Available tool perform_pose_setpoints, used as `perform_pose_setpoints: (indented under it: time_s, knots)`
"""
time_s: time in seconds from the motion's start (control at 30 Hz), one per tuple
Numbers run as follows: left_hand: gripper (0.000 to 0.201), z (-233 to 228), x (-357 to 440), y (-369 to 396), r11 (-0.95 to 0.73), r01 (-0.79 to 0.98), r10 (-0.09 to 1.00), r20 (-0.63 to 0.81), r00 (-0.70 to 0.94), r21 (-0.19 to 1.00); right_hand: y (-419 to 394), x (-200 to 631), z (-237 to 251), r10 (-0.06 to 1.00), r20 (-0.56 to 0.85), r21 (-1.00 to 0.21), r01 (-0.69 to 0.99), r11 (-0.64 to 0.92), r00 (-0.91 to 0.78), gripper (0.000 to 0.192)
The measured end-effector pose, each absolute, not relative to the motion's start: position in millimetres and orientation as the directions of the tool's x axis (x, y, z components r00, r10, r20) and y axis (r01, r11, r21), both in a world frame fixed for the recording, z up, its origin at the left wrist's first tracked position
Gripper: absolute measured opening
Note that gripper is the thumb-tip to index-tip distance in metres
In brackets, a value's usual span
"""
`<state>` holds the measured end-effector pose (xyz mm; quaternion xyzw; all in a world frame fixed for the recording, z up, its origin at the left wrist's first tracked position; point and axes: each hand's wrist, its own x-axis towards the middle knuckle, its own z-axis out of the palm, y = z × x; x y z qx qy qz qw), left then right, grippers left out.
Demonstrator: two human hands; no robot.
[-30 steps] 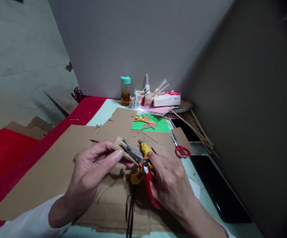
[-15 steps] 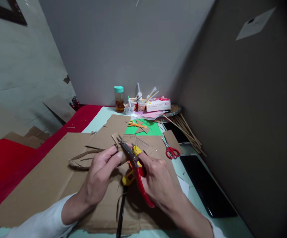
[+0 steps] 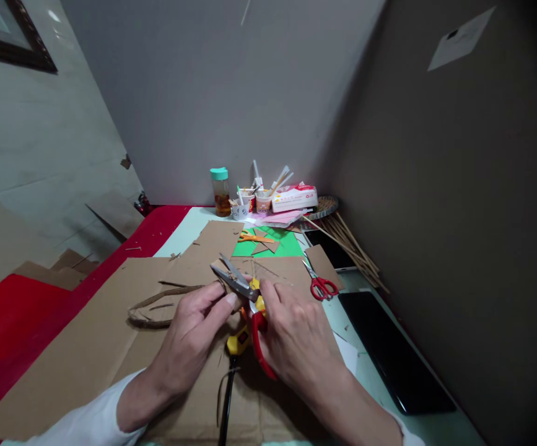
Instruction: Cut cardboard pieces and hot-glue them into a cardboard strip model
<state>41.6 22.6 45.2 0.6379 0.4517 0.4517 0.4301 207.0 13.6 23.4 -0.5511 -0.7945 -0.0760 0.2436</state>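
- Far left I see red cloth with loose cardboard offcuts lying on it.
- A big cardboard sheet covers the near part of the table, and a thin curled cardboard strip lies on it, running from the left toward my left hand.
- My left hand is pinched shut, thumb and fingers closed on the right end of that strip, just beside the blades.
- Directly right of it, my right hand is clenched around the red handles of the large scissors. Their grey blades point far-left and stand parted at the tip, right above the pinched end of the strip.
- Under the hands lies a yellow glue gun, its black cord running toward the near edge.
- At the far wall stand a bottle with a teal cap, small cups of sticks and a tissue box.
- In front of them lies green paper with orange scissors on it.
- To the right, small red scissors lie beside a cardboard scrap.
- Further right lie a bundle of wooden sticks and a dark tablet, near the right-hand wall.
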Motion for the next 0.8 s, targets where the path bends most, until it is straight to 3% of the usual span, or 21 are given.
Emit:
perform_pose_setpoints:
  time_s: [0.2, 0.4, 0.57, 0.8]
  knots:
    - [0.023, 47, 46, 22, -0.280, 0.233, 0.953, 0.240, 0.185, 0.931, 13, 210, 24, 0.849, 0.461, -0.170, 0.913, 0.370, -0.258, 0.018]
    - [0.027, 59, 54, 25, -0.308, 0.287, 0.949, 0.270, 0.163, 0.907, 17, 214, 24, 0.882, 0.423, -0.279, 0.896, 0.345, -0.208, 0.016]
    - [0.034, 64, 57, 31, -0.318, 0.246, 0.945, 0.286, 0.157, 0.916, 21, 219, 24, 0.903, 0.392, -0.457, 0.815, 0.358, -0.177, 0.018]
    - [0.036, 56, 43, 42, -0.276, 0.146, 0.941, 0.236, 0.243, 0.950, 19, 214, 32, 0.916, 0.346, -0.719, 0.571, 0.397, -0.202, 0.027]
